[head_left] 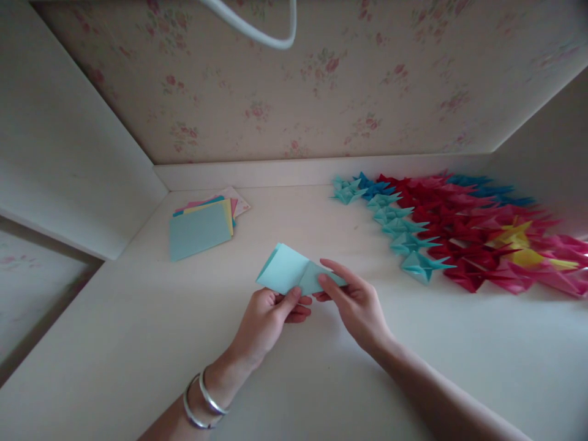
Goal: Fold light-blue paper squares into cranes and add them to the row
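Note:
A light turquoise sheet of origami paper [285, 267], partly folded, is held between both hands above the white table. Its left part is a layered square, and its right part narrows to a point. My left hand [271, 315] pinches the lower edge near the middle crease, thumb on top and fingers beneath. At the right-hand point, my right hand [356, 300] grips the paper with its thumb on the front; some of its fingers are hidden behind the sheet. Two silver bangles [204, 401] circle the left wrist.
Rows of folded paper cranes [425, 266] in turquoise, red, pink, blue and yellow cover the table's right side. A stack of coloured paper [201, 233] lies at the back left. Behind the white table [294, 380] is a floral wall [275, 104], and a white cable [257, 30] hangs at the top.

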A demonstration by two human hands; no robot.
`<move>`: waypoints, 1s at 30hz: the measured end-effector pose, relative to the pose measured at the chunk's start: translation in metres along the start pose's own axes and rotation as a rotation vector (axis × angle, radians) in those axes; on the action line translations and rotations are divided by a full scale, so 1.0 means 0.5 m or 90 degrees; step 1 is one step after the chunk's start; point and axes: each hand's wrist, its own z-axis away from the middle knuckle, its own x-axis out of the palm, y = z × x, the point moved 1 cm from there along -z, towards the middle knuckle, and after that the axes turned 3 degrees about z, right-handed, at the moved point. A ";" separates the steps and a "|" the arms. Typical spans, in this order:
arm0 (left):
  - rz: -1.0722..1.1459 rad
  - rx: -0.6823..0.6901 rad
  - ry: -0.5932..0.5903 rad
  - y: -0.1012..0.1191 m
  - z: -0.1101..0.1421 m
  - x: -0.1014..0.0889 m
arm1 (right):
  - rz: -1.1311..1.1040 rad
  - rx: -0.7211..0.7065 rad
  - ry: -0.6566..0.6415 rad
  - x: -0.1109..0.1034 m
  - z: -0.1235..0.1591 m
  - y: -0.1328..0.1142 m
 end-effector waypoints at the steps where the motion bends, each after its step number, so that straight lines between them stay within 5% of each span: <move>1: -0.002 -0.004 0.001 0.000 0.000 0.000 | 0.013 -0.006 -0.003 -0.001 0.000 0.001; 9: -0.032 0.018 0.027 -0.009 -0.006 -0.005 | 0.055 -0.033 -0.023 -0.006 -0.002 0.001; 19: -0.208 0.170 0.086 0.005 0.014 -0.001 | 0.121 -0.038 -0.072 0.007 0.008 0.002; 24: -0.192 0.174 0.080 0.003 0.014 0.002 | 0.111 0.019 -0.086 0.004 0.007 0.000; 30: -0.041 0.182 0.240 0.009 -0.009 -0.032 | -0.045 0.107 -0.077 -0.003 -0.008 -0.002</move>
